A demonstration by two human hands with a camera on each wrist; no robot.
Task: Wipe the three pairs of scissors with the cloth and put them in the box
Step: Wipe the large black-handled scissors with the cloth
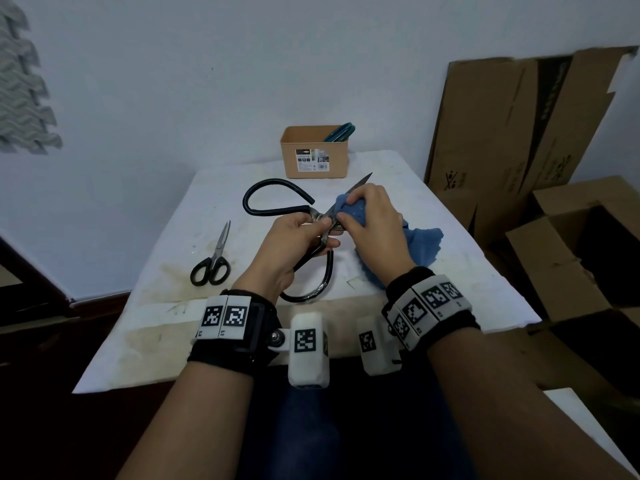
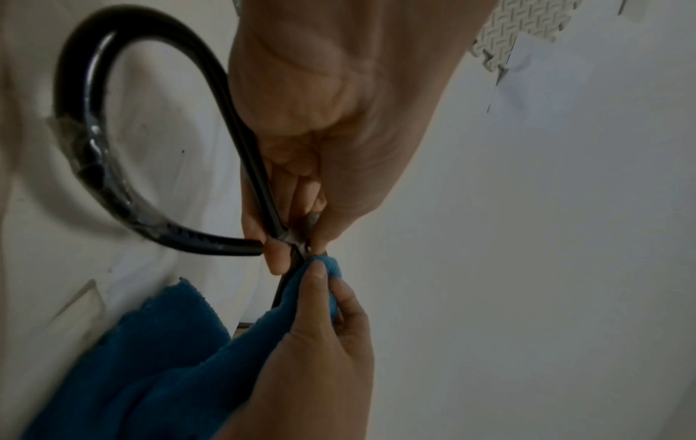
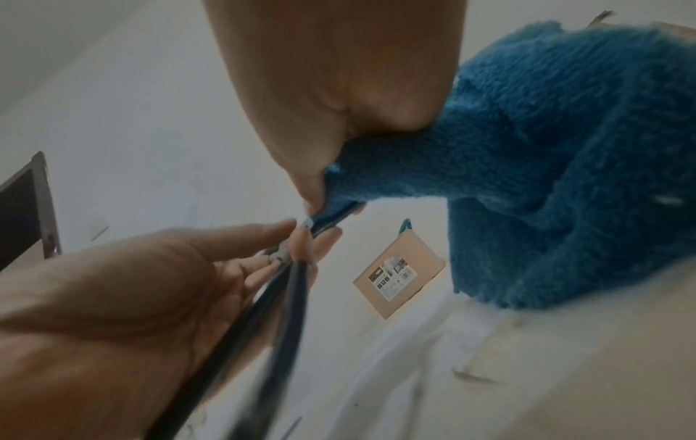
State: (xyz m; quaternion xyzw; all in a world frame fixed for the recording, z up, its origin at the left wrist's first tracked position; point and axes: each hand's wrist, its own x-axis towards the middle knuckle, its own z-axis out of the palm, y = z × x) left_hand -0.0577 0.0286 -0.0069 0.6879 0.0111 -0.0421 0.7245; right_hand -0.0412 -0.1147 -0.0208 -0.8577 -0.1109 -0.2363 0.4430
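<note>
The left hand [image 1: 298,244] gripped the large black-handled scissors [image 1: 277,209] near the pivot while the right hand [image 1: 372,223] pinched the blue cloth [image 1: 424,245] around what seemed the blades; small black scissors [image 1: 213,259] lay on the table [image 1: 485,289].

Open tabletop on the near left; the far edge and the right side are crowded.

Both hands [image 1: 301,237] [image 1: 374,226] with the large scissors [image 1: 277,202] and blue cloth [image 1: 420,245] fill the middle of the table [image 1: 145,344]. The small scissors [image 1: 213,259] lie apart to their left, with bare surface all round them and along the near edge. The box [image 1: 313,157] stands at the far edge, its opening unobstructed on the left half, teal handles [image 1: 341,131] leaning in the right corner. Cardboard cartons [image 1: 519,133] wall off the table's right side.
</note>
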